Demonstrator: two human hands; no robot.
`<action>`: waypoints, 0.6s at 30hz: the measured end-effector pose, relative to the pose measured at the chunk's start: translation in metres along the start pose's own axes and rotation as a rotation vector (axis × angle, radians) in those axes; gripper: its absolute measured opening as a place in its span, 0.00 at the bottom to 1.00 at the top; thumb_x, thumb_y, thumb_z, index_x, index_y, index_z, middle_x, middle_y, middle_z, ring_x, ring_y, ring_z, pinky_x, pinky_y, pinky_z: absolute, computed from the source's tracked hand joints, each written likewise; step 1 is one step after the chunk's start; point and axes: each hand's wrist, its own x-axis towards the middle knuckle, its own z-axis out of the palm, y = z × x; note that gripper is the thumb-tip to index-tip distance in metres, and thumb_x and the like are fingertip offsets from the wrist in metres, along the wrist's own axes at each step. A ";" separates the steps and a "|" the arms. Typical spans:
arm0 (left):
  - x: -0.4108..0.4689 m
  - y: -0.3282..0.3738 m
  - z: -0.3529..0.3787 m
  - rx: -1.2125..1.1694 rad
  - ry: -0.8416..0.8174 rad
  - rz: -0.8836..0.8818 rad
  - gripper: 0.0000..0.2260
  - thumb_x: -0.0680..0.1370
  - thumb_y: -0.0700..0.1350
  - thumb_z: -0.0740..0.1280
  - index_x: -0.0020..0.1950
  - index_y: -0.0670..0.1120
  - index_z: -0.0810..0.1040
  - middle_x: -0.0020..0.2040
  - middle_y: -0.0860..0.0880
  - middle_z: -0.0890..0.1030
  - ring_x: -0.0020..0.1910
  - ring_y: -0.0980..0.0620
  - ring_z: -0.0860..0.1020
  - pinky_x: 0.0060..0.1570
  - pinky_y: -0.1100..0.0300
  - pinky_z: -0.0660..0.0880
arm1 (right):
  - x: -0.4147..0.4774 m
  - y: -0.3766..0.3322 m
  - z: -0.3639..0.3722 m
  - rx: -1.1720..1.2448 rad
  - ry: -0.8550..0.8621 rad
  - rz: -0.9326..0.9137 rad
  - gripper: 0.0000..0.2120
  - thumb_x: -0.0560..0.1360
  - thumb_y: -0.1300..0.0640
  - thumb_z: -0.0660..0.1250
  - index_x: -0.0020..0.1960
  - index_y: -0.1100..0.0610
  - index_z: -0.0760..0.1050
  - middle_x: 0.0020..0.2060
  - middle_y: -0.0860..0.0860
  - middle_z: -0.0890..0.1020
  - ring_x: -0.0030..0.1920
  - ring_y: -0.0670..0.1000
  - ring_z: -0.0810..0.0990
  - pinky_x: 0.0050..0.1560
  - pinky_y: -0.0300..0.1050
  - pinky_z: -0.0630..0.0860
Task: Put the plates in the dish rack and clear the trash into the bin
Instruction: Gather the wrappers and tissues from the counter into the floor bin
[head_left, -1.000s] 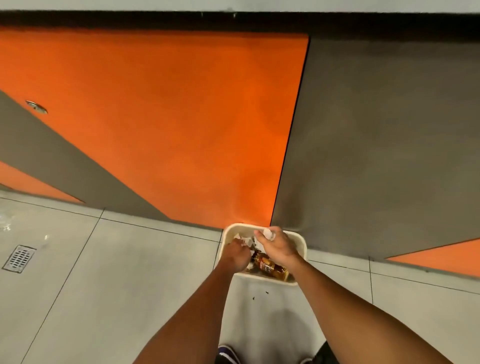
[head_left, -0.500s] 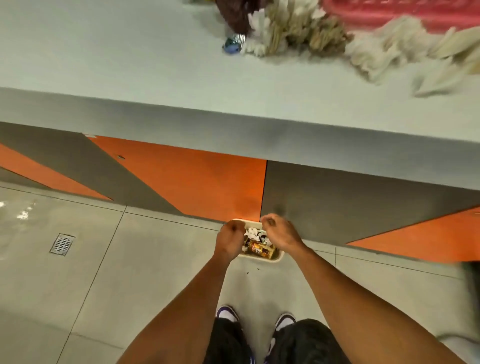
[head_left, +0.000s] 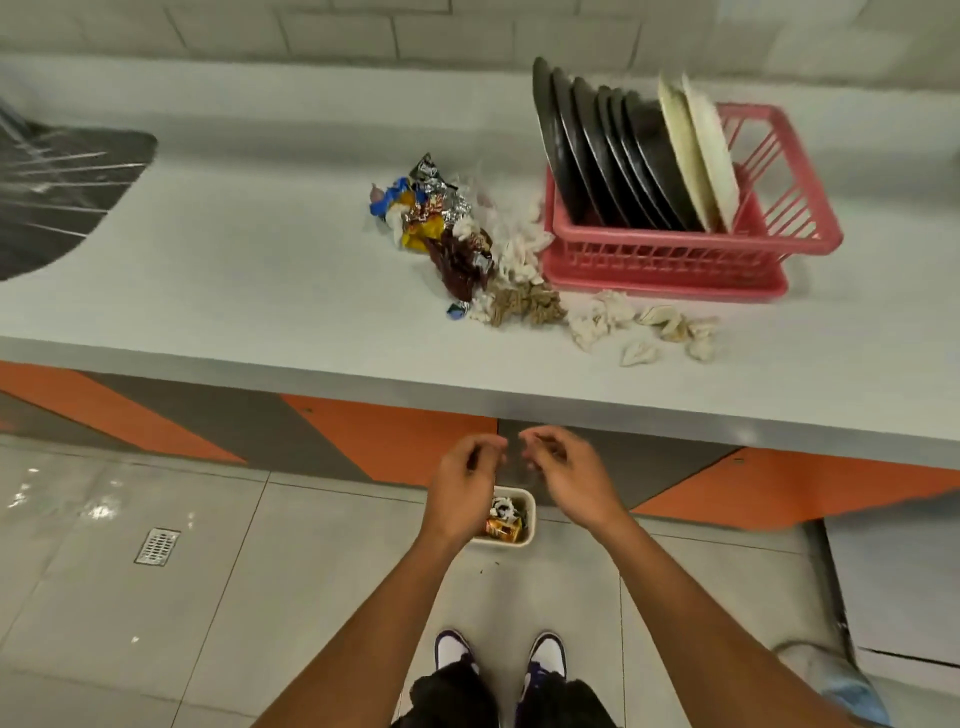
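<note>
The left hand (head_left: 464, 486) and right hand (head_left: 567, 480) have lifted, loose and empty, off the small cream plastic bin (head_left: 531, 514); crumpled paper-and-wrapper trash (head_left: 457, 254) waits at 12 o'clock.

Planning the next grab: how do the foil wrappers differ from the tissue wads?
The foil wrappers are colourful and shiny, the tissue wads pale and matte. The foil wrappers lie left of the dish rack, the tissue wads spread along its front. Both lie crumpled on the counter.

A kitchen: a long pale counter (head_left: 260, 270) against tiled wall (head_left: 363, 26), a sink (head_left: 57, 192) at its left, a rack (head_left: 691, 249) of plates (head_left: 597, 156).
</note>
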 end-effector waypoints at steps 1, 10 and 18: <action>0.000 0.016 -0.002 -0.008 -0.012 0.035 0.10 0.83 0.44 0.63 0.50 0.55 0.82 0.45 0.56 0.84 0.48 0.56 0.82 0.53 0.54 0.78 | -0.004 -0.013 -0.007 0.021 0.021 -0.015 0.06 0.83 0.50 0.64 0.53 0.43 0.79 0.51 0.44 0.85 0.53 0.46 0.83 0.61 0.52 0.79; 0.012 0.089 0.020 -0.009 -0.125 0.207 0.08 0.82 0.43 0.64 0.51 0.52 0.82 0.44 0.56 0.84 0.45 0.59 0.81 0.51 0.54 0.79 | -0.039 -0.047 -0.062 0.164 0.267 -0.086 0.08 0.83 0.57 0.64 0.55 0.47 0.81 0.46 0.46 0.86 0.49 0.44 0.85 0.57 0.51 0.81; 0.041 0.110 0.083 0.226 -0.277 0.279 0.05 0.81 0.48 0.67 0.56 0.56 0.79 0.55 0.59 0.80 0.46 0.63 0.78 0.43 0.73 0.74 | -0.009 -0.029 -0.160 -0.039 0.434 -0.041 0.11 0.78 0.54 0.71 0.60 0.47 0.77 0.52 0.44 0.83 0.51 0.43 0.81 0.47 0.36 0.74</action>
